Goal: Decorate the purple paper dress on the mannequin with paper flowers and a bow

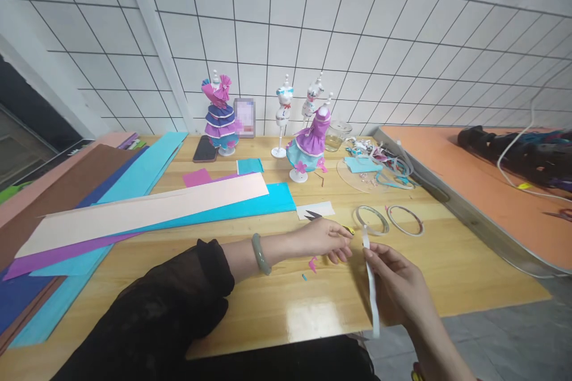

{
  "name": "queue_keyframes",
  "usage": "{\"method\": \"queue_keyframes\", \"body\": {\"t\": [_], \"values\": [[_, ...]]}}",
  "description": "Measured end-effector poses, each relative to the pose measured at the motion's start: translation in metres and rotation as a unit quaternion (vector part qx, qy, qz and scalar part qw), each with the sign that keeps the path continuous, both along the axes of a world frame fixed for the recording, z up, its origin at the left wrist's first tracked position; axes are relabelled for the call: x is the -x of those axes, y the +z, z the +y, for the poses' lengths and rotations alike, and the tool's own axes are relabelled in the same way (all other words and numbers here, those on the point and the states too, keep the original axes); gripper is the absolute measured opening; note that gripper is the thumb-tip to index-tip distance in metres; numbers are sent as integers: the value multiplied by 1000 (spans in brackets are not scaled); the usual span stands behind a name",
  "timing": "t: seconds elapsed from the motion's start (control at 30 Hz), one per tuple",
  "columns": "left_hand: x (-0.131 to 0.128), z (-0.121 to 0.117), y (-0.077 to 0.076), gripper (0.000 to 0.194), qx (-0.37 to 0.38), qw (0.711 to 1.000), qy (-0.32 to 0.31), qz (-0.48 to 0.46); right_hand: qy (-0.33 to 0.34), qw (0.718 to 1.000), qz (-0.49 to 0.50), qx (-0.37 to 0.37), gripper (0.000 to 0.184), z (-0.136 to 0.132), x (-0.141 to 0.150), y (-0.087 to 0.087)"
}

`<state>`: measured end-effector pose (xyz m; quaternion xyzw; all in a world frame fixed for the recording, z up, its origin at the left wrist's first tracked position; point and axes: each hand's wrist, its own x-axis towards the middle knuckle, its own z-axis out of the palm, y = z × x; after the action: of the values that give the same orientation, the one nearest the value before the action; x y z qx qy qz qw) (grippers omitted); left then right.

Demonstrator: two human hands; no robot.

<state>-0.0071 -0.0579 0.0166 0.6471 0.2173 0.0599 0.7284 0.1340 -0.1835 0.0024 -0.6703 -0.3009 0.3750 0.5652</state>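
Note:
My right hand (395,277) pinches a narrow strip of white tape (372,297) between thumb and fingers. The strip's short upper end sticks up past the fingertips, and its longer part hangs down near the table's front edge. To the left of it, my left hand (328,239) is held above the table with its fingers loosely bent and apart, nothing visible in them. Behind that hand lies a pair of scissors (314,214), partly hidden, blades toward the left over a white paper piece (328,208). Two tape rolls (379,228) (407,232) lie just beyond my right hand.
Long crepe paper sheets (147,205) in several colours cover the left side. Mini dress forms stand at the back, two wearing paper dresses (221,122) (310,143). A phone (205,149), a glass jar (338,136) and ribbon scraps (379,155) are near the wall. Pink scraps (313,264) lie in front.

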Motion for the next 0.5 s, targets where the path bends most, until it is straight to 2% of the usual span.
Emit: {"method": "queue_keyframes", "body": {"t": [0.1,0.2,0.33,0.5], "values": [[-3,-6,-6,26,177,983,12,-54,35,998,38,-26,27,0,12,-2],[-4,-3,-11,31,269,957,64,-82,57,998,20,-24,27,-1,23,-2],[-1,4,-6,48,317,940,70,-100,69,996,-63,1,30,-4,31,-5],[3,5,0,57,308,944,61,-104,98,987,-127,17,31,-8,35,-10]]}}
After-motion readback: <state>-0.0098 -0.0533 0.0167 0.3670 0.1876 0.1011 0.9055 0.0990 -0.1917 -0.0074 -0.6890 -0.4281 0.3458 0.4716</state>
